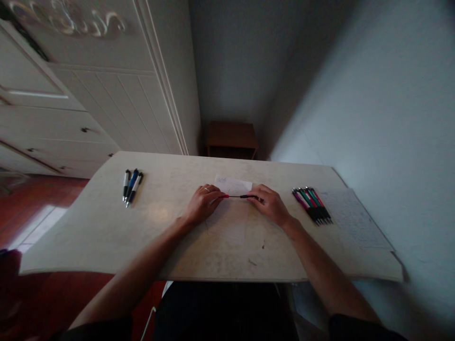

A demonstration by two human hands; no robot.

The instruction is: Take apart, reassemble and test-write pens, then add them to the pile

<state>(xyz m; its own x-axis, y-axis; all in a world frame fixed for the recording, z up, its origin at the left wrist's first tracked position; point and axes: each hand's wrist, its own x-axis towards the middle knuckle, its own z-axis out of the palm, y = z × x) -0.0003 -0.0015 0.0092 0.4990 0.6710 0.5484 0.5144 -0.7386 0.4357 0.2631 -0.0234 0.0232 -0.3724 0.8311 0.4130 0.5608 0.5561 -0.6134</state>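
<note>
Over the middle of the table, my left hand pinches the red pen barrel, most of which its fingers hide. Across from it, my right hand is closed on the black pen grip. A thin dark refill spans the gap between the two pen parts, roughly level. Just behind the hands lies a white sheet of paper with faint marks on it.
Several coloured pens lie in a row at the right, beside a handwritten sheet. White, blue and black pens lie at the left of the white table. A wall borders the right side; a white cabinet stands behind left.
</note>
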